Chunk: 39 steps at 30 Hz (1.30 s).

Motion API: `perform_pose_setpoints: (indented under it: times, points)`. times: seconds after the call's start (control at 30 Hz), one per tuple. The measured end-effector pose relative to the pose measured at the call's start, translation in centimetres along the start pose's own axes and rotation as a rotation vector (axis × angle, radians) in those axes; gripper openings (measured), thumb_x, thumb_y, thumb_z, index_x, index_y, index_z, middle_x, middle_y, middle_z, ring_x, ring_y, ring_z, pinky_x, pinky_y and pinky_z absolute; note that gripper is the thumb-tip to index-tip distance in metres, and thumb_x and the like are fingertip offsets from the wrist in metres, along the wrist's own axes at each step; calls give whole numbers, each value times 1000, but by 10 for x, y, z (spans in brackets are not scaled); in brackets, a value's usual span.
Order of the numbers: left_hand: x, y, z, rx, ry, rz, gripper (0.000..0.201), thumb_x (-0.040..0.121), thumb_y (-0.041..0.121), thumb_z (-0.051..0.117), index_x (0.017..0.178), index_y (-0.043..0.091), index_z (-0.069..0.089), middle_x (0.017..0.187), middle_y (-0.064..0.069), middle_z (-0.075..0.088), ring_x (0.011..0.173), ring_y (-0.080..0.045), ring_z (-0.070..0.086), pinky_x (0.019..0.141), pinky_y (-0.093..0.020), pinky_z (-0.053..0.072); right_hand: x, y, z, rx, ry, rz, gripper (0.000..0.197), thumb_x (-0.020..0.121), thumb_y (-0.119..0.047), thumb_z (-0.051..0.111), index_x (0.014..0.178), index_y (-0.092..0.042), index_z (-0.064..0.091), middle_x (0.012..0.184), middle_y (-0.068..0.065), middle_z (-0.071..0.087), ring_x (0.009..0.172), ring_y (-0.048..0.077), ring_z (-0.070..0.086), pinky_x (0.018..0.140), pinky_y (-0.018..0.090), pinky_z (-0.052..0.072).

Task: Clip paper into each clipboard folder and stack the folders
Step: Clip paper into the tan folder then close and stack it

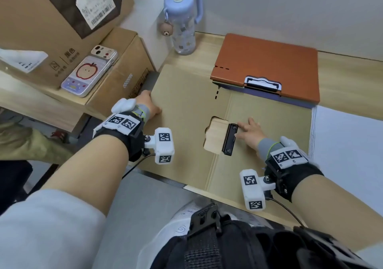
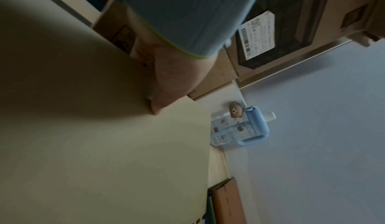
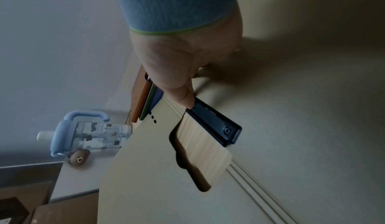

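Observation:
A tan clipboard folder (image 1: 186, 107) lies opened flat on the desk, outer side up. Its black clip plate (image 1: 230, 139) shows at the spine beside a cut-out. My left hand (image 1: 149, 105) grips the left edge of the left cover: the thumb (image 2: 158, 105) lies on top and the fingers are hidden past the edge. My right hand (image 1: 249, 131) rests flat on the right cover, with its thumb (image 3: 185, 99) touching the clip plate (image 3: 214, 124). A closed orange folder (image 1: 267, 61) with a metal clip (image 1: 263, 83) tops a stack at the back right.
White paper (image 1: 313, 128) shows under the tan folder's right edge. A blue water bottle (image 1: 183, 20) stands at the back by the wall. Cardboard boxes (image 1: 41, 20) with a phone (image 1: 91, 72) on one crowd the left side. The desk's front edge is close to my lap.

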<state>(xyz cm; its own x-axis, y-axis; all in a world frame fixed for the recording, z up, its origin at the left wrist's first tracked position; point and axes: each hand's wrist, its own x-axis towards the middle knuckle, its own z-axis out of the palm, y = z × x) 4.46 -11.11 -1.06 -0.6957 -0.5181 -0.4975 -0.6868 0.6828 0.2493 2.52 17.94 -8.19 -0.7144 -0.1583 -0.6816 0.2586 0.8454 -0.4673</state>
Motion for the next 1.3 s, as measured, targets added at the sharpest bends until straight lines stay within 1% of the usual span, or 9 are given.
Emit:
perform_pose_setpoints:
  times: [0.17, 0.37, 0.63, 0.73, 0.83, 0.9, 0.97, 1.0, 1.3]
  points:
    - [9, -11, 18, 100, 3, -2, 86, 85, 31, 63, 151, 29, 9, 148, -14, 24, 131, -38, 39, 108, -45, 36, -3, 1, 4, -25, 3, 0, 62, 92, -22, 51, 148, -29, 26, 161, -4, -10, 148, 22, -14, 117, 56, 1]
    - [6, -18, 34, 292, 5, 61, 51, 89, 27, 50, 136, 23, 32, 147, -8, 25, 130, -35, 29, 103, -45, 33, -2, 1, 2, -44, -8, -6, 62, 92, -22, 50, 149, -28, 25, 160, -2, -10, 148, 23, -14, 117, 56, 0]
    - [-15, 8, 35, 135, 132, 89, 51, 91, 25, 49, 140, 16, 35, 157, -9, 11, 139, -32, 20, 108, -41, 27, -6, -4, -7, -20, -29, 2, 56, 93, -17, 47, 147, -23, 31, 161, 1, -6, 148, 24, -10, 117, 56, 1]
    - [-25, 38, 33, 16, 143, 188, 54, 92, 27, 49, 143, 19, 35, 154, -8, 21, 139, -30, 25, 110, -39, 27, -11, -4, -14, 64, -12, -1, 53, 95, -14, 46, 146, -20, 34, 161, 3, 4, 149, 25, 0, 120, 47, 4]
    - [-35, 71, 40, -292, 17, 245, 45, 92, 21, 50, 136, 15, 45, 141, -9, 44, 127, -28, 46, 106, -33, 36, -19, -1, -18, 309, 42, 12, 50, 93, -8, 48, 142, -15, 40, 154, 5, 31, 142, 24, 29, 115, 31, 20]
    - [-48, 96, 47, -533, -123, 240, 36, 93, 17, 49, 129, 14, 51, 124, -6, 57, 104, -22, 60, 87, -30, 47, -25, 5, -23, 421, 100, 34, 50, 92, -7, 50, 141, -13, 41, 147, 9, 41, 135, 24, 40, 110, 30, 27]
    - [-63, 116, 54, -660, -236, 236, 25, 94, 13, 45, 118, 16, 54, 106, -4, 59, 73, -12, 58, 63, -23, 42, -29, 11, -28, 478, 153, 50, 49, 92, -9, 52, 140, -13, 42, 145, 10, 42, 131, 25, 42, 106, 30, 31]
    - [-69, 123, 56, -681, -276, 246, 20, 95, 12, 44, 111, 17, 53, 101, -3, 59, 66, -8, 54, 58, -22, 38, -30, 13, -29, 497, 180, 54, 48, 92, -9, 53, 139, -13, 42, 144, 11, 42, 131, 25, 43, 105, 29, 31]
    - [-119, 193, 113, -709, -691, 207, 13, 99, 23, 41, 110, 19, 47, 81, 6, 60, 67, -6, 58, 65, -23, 39, -47, 93, -73, 587, 433, 198, 51, 89, -11, 54, 139, -14, 42, 148, 11, 35, 134, 26, 40, 107, 34, 31]
